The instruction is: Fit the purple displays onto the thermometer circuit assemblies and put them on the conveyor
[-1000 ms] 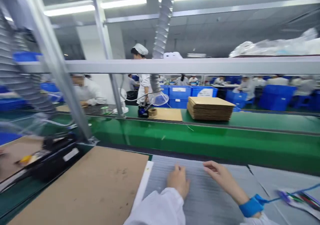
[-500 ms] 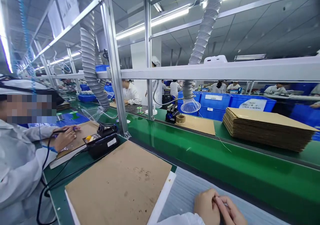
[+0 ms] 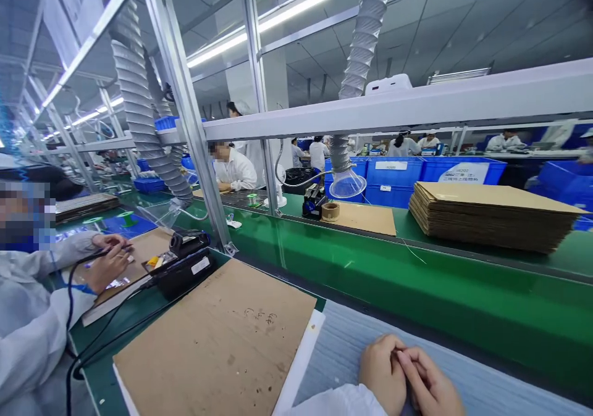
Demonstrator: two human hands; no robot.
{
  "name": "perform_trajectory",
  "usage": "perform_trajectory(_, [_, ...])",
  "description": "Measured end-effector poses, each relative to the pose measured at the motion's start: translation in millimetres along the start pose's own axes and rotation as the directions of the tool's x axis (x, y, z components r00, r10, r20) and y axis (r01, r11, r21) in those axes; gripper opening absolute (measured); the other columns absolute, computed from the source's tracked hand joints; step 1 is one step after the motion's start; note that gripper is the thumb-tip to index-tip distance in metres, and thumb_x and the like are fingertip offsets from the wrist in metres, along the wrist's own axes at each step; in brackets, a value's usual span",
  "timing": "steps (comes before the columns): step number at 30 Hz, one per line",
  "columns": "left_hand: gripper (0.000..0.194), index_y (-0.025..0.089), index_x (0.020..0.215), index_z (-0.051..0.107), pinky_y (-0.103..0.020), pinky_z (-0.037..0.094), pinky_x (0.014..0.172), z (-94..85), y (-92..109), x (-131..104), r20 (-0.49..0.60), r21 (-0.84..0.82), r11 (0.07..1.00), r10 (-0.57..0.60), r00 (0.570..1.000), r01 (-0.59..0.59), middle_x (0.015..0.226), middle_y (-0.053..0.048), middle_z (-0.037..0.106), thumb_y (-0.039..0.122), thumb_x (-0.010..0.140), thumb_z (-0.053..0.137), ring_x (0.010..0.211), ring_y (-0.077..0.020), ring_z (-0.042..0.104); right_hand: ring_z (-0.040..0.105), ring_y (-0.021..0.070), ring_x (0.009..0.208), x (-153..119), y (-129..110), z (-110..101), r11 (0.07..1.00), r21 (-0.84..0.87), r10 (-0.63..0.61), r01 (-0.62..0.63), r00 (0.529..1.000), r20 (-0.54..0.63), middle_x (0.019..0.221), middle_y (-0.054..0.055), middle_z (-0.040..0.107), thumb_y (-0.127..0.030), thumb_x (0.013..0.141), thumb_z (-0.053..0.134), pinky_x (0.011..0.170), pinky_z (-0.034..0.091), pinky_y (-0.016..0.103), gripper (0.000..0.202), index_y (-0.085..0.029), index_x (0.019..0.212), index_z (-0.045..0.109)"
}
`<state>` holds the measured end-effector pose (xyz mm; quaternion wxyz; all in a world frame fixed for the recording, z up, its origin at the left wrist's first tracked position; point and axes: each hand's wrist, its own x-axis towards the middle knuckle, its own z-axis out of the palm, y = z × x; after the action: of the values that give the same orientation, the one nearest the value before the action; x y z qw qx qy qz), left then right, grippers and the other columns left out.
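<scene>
My left hand (image 3: 382,370) rests on the grey-blue mat (image 3: 340,342), its fingers curled inward. Against it lies my right hand (image 3: 428,382), also closed, with its thumb reaching toward the left hand's fingers. The two hands touch. Their fingertips and palms are hidden, so whether anything small is between them cannot be made out. To the left of my hands is a brown board (image 3: 217,342) with dark specks and handwritten marks, lying on a white sheet (image 3: 301,360).
A green conveyor belt (image 3: 370,274) runs beyond the mat. Across it are stacked cardboard sheets (image 3: 491,218), a tape roll (image 3: 330,211) and blue bins (image 3: 398,172). A metal post (image 3: 185,113) and a black box (image 3: 185,277) stand left, near a co-worker's hands (image 3: 111,262).
The view has tilted down and shifted slightly, so the background sits higher and further left. My hands stay together on the mat. The co-worker at left has moved their hands slightly.
</scene>
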<state>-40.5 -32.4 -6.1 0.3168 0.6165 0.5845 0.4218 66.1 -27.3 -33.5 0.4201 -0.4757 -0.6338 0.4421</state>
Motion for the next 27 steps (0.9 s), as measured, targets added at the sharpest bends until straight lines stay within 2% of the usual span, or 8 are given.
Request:
perform_trajectory(5, [0.021,0.017,0.074,0.06,-0.026,0.042,0.062,-2.5,-0.9,7.8,0.009,-0.046,0.998,0.049,0.999,-0.048,0.069,-0.003,0.063,0.014,0.074,0.039,0.067,-0.0162,0.057,0.049,0.0134,0.048,2.6,-9.8,5.5,0.998,0.005,-0.068,0.068,0.996,-0.053,0.056,-0.001,0.053,-0.054,0.084,0.04,0.044,0.037,0.021,0.039,-0.019,0.076,0.053])
perform_trajectory(9, [0.021,0.016,0.075,0.057,-0.029,0.044,0.067,-7.9,3.6,17.3,0.071,-0.095,0.989,0.12,0.99,-0.113,0.071,-0.004,0.063,0.014,0.072,0.036,0.071,-0.0185,0.058,0.054,0.014,0.058,9.3,-23.0,8.4,0.984,-0.024,-0.176,0.174,0.974,-0.144,0.063,0.001,0.057,-0.045,0.087,0.04,0.054,0.039,0.022,0.033,-0.017,0.076,0.052])
perform_trajectory(13, [0.022,0.016,0.078,0.056,-0.032,0.045,0.07,-9.5,7.8,27.9,0.079,-0.133,0.98,0.159,0.984,-0.148,0.072,-0.004,0.063,0.018,0.07,0.035,0.072,-0.0204,0.058,0.051,0.0115,0.055,17.8,-27.2,4.4,0.985,-0.095,-0.166,0.148,0.96,-0.228,0.06,-0.002,0.055,-0.038,0.087,0.043,0.053,0.038,0.021,0.027,-0.017,0.075,0.055])
perform_trajectory(16, [0.024,0.017,0.078,0.057,-0.032,0.046,0.069,-9.4,10.7,31.1,0.048,-0.12,0.981,0.162,0.986,-0.155,0.071,-0.003,0.064,0.02,0.069,0.036,0.07,-0.0208,0.059,0.047,0.0102,0.05,21.2,-28.1,3.2,0.984,-0.116,-0.162,0.136,0.954,-0.251,0.055,-0.003,0.052,-0.036,0.087,0.044,0.049,0.035,0.019,0.025,-0.017,0.075,0.056])
perform_trajectory(22, [0.024,0.019,0.077,0.058,-0.032,0.046,0.068,-12.8,18.8,34.1,0.032,-0.054,0.984,0.172,0.985,-0.17,0.071,-0.002,0.065,0.022,0.065,0.038,0.071,-0.0214,0.06,0.047,0.01,0.051,25.3,-33.1,3.6,0.986,-0.121,-0.149,0.118,0.945,-0.291,0.056,-0.003,0.051,-0.03,0.085,0.047,0.05,0.035,0.019,0.019,-0.017,0.078,0.059])
perform_trajectory(27, [0.027,0.021,0.081,0.059,-0.035,0.048,0.068,-12.6,7.5,49.9,0.03,-0.04,0.987,0.155,0.987,-0.153,0.077,-0.003,0.067,0.029,0.064,0.04,0.074,-0.0243,0.062,0.051,0.0103,0.055,34.5,-34.0,0.7,0.984,-0.16,-0.13,0.078,0.928,-0.348,0.059,-0.004,0.055,-0.026,0.077,0.057,0.051,0.036,0.018,0.009,-0.02,0.078,0.063])
